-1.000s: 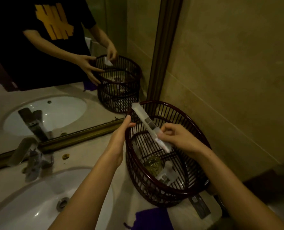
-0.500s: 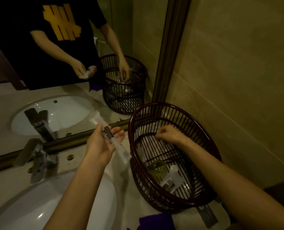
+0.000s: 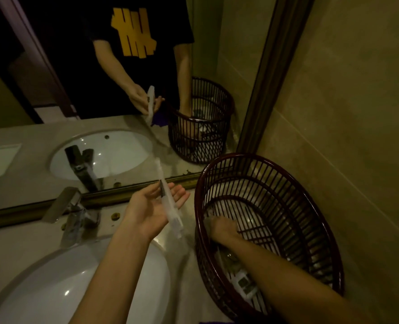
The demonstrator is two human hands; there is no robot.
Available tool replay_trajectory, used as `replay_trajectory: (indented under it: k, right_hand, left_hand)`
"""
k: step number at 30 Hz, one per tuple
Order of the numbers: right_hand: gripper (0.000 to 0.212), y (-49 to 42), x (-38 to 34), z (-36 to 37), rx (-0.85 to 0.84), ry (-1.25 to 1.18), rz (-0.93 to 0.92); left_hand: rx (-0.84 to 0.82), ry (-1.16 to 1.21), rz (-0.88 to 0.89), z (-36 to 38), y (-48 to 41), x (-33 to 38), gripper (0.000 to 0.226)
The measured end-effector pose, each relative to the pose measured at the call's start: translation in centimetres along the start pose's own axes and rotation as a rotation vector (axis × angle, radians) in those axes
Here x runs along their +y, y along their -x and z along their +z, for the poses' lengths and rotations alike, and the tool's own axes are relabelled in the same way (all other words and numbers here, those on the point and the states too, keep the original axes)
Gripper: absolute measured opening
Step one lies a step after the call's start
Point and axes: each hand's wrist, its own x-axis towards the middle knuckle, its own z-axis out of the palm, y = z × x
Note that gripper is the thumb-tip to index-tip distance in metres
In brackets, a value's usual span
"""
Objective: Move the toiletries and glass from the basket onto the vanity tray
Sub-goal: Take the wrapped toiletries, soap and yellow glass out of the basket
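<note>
A dark red slatted basket (image 3: 287,190) stands on the vanity counter against the right wall. My right hand (image 3: 221,228) is down inside it at the bottom left, fingers curled by something pale; whether it grips it is unclear. Under my forearm lie a clear glass (image 3: 231,259), partly hidden, and a small white bottle (image 3: 244,282). My left hand (image 3: 151,209) is held palm up just left of the basket, with a long clear-wrapped toothbrush packet (image 3: 168,202) lying across the palm. No vanity tray is in view.
A white sink basin (image 3: 53,288) lies at the lower left with a metal faucet (image 3: 74,211) behind it. A framed mirror (image 3: 100,148) runs along the back. A purple cloth (image 3: 214,322) shows at the bottom edge. The tiled wall closes the right side.
My right hand passed the wrapped packet to my left hand, then reached down to the basket's bottom. My left hand now holds the packet palm up, left of the basket.
</note>
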Motion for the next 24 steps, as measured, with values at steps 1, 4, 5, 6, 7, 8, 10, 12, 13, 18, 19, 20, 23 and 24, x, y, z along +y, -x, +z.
replay_trajectory:
  k: [1,4,5,6,7,8,10,12,13,18,19,20,23,24]
  right_hand:
    - [0.038,0.1,0.1,-0.2,-0.018,-0.063,0.005]
    - [0.036,0.4,1.0,-1.9,-0.054,-0.273,-0.002]
    - [0.032,0.4,1.6,-2.9,-0.056,-0.319,-0.012]
    - [0.027,0.5,2.3,-4.0,-0.051,-0.365,-0.03]
    - [0.021,0.8,3.1,-5.3,-0.041,-0.427,-0.057]
    - [0.018,1.1,3.9,-6.6,-0.035,-0.525,-0.081]
    - [0.014,2.3,5.5,-9.5,-0.038,-0.725,-0.131]
    - [0.02,4.0,7.2,-12.7,-0.03,-0.839,-0.188]
    - [0.022,4.8,8.0,-14.4,-0.025,-0.893,-0.231]
    - [0.024,8.8,9.8,-21.6,-0.022,-1.269,-0.443]
    - [0.033,9.4,9.5,-22.4,-0.012,-1.272,-0.487]
    - [0.038,9.8,9.0,-23.0,0.001,-1.245,-0.527]
    - [0.036,11.0,6.1,-23.2,0.013,-1.116,-0.64]
    - [0.034,11.3,5.0,-23.0,0.023,-1.081,-0.673]
  left_hand:
    - [-0.004,0.001,-0.004,0.1,0.2,-0.1,0.026]
    - [-0.009,0.028,-0.029,0.4,0.5,-0.6,0.024]
    - [0.0,0.02,-0.045,0.4,0.5,-0.7,0.025]
    - [-0.003,0.0,-0.061,0.5,0.5,-0.8,0.025]
    - [-0.02,-0.021,-0.078,0.5,0.6,-1.0,0.025]
    - [-0.043,-0.03,-0.097,0.6,0.5,-1.2,0.026]
    - [-0.083,-0.021,-0.133,0.9,0.4,-1.6,0.037]
    - [-0.105,-0.01,-0.158,1.3,0.4,-1.9,0.052]
    - [-0.115,-0.013,-0.169,1.6,0.4,-2.0,0.052]
    - [-0.151,-0.081,-0.187,3.1,0.1,-2.7,0.046]
    - [-0.17,-0.079,-0.195,3.2,0.0,-2.8,0.048]
    - [-0.213,-0.083,-0.232,3.2,0.0,-2.8,0.05]
    - [-0.376,-0.026,-0.386,3.6,0.4,-3.1,0.064]
    - [-0.403,-0.004,-0.411,3.8,0.5,-3.4,0.067]
